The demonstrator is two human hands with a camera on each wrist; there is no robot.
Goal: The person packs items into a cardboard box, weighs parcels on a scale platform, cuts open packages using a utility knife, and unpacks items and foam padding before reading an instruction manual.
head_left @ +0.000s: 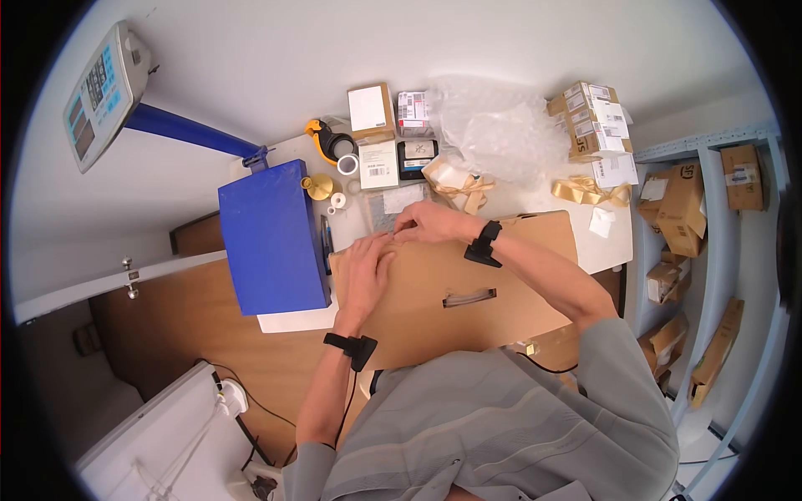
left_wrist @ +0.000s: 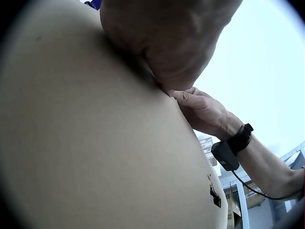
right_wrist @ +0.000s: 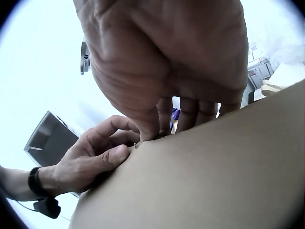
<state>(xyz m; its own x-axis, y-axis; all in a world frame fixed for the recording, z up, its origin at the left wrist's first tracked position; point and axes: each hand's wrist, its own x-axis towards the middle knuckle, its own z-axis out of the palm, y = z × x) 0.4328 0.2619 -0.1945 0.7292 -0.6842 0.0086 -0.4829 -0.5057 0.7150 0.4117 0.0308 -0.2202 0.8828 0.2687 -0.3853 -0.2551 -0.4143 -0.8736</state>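
A large brown cardboard box (head_left: 501, 259) stands in front of the person, its broad face towards them and a handle slot (head_left: 469, 298) cut in it. At its far left edge, my left hand (head_left: 368, 271) grips the cardboard, thumb on the face and fingers bent over the rim. Close beside it, my right hand (head_left: 430, 224) pinches the same edge; in the right wrist view its thumb lies at the rim and its fingers (right_wrist: 188, 114) reach down behind. Both hands nearly meet at a small raised bit of the edge (right_wrist: 138, 144).
Left of the box is a blue platform scale (head_left: 271, 238) with a display on a post. Behind are a tape dispenser (head_left: 326, 142), small boxes (head_left: 369, 108), bubble wrap (head_left: 501, 125) and gold ribbon (head_left: 589, 192). Shelves with cartons (head_left: 681, 209) line the right.
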